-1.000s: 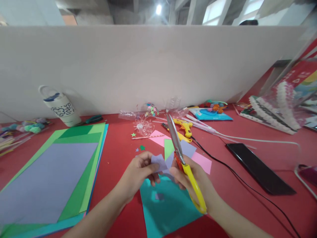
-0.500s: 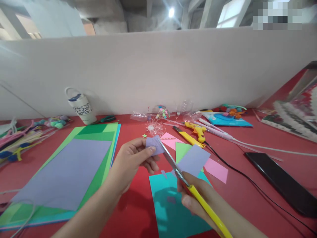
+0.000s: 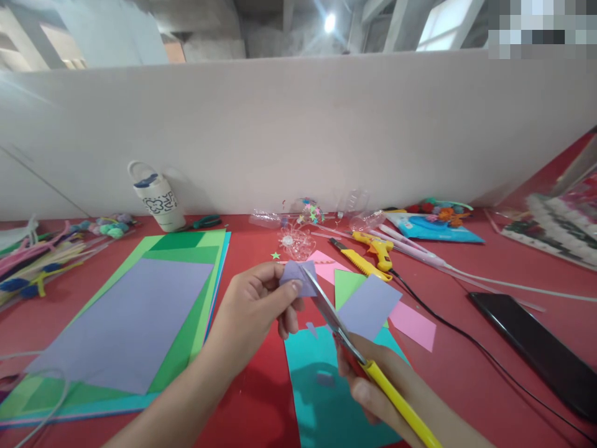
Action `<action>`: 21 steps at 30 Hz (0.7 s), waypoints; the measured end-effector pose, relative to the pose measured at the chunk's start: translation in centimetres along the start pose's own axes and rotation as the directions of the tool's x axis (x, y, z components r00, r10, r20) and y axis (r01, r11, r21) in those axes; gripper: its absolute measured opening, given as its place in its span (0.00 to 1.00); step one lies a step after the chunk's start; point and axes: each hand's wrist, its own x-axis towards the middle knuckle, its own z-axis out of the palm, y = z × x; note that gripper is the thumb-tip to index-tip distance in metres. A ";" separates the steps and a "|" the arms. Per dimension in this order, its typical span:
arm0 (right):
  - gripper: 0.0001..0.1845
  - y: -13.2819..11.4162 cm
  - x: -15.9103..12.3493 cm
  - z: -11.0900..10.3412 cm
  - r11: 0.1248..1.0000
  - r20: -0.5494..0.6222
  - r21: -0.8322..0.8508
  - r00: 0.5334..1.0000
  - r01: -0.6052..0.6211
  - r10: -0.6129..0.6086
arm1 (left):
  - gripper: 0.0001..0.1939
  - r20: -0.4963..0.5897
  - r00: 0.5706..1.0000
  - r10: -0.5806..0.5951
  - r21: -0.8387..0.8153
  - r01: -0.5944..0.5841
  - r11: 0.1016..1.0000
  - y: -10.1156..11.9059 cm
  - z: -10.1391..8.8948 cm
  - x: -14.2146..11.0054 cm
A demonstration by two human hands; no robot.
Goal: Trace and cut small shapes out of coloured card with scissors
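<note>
My left hand (image 3: 261, 305) pinches a small piece of purple paper (image 3: 305, 286) between thumb and fingers, above the red table. Closed around yellow-handled scissors (image 3: 396, 398), my right hand (image 3: 373, 373) holds the blades up against the piece's upper edge. Below the hands lies a turquoise sheet (image 3: 321, 410) with small purple scraps (image 3: 325, 378) on it. Behind the scissors, a larger purple piece (image 3: 370, 305) rests over a light green piece (image 3: 347, 283), beside pink pieces (image 3: 413, 325).
Stacked coloured sheets (image 3: 130, 323) lie at left, with a white tumbler (image 3: 161, 202) behind. A yellow utility knife (image 3: 359, 261), a glue gun (image 3: 380, 250) with a black cord, and a black phone (image 3: 532, 348) are at right. A white partition (image 3: 298, 130) stands behind.
The paper piece has turned slightly in my left hand, and the scissor blades now lie across its top edge. The whole view has shifted a little.
</note>
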 end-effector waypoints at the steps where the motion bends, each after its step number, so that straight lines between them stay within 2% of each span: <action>1: 0.31 -0.1 0.0 0.1 1.000 -0.011 0.012 1.000 -0.012 0.012 | 0.07 -0.009 1.000 0.005 -0.008 -0.005 1.000 -0.1 0.0 0.0; 4: 0.31 -0.4 -0.1 0.4 1.000 -0.010 0.026 1.000 0.000 0.001 | 0.08 -0.016 1.000 0.011 -0.018 -0.011 1.000 -0.2 0.0 0.0; 8: 0.31 -0.2 -0.2 0.5 1.000 -0.069 -0.004 0.998 -0.001 0.000 | 0.07 0.006 1.000 0.000 -0.015 0.000 1.000 -0.1 0.2 -0.1; 21: 0.30 -0.6 -0.3 0.2 0.995 -0.049 -0.094 0.998 -0.032 0.027 | 0.06 0.024 1.000 0.014 -0.035 -0.013 0.999 -0.3 0.3 -0.2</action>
